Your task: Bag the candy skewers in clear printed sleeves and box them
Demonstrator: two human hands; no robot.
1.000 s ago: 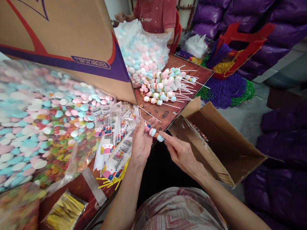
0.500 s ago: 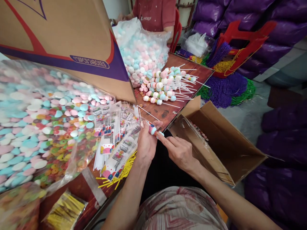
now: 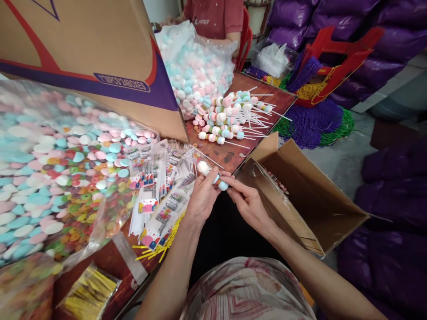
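My left hand (image 3: 203, 195) is closed around a candy skewer (image 3: 223, 186), just past the table edge and over my lap. White and light-blue marshmallow pieces show on it, with an orange piece between them. Something clear and shiny lies about its white end; whether this is a bag around the skewer I cannot make out. The fingers of my right hand (image 3: 248, 202) pinch at the blue end. Left of my hands, clear printed bags (image 3: 167, 209) lie on the table. Finished-looking candy skewers (image 3: 227, 115) on white sticks are piled farther back.
Loose marshmallows (image 3: 36, 195) and gummy rings (image 3: 80, 200) spread at left under plastic. Yellow twist ties (image 3: 160, 244) lie by the table edge. A big carton (image 3: 93, 58) stands behind; an open carton (image 3: 300, 191) is at right. A person in a red shirt (image 3: 213, 22) sits opposite.
The skewer has turned in my hands, and its white piece now shows above my left hand. My right hand has shifted slightly, from a pointing finger to a pinch at the blue end.
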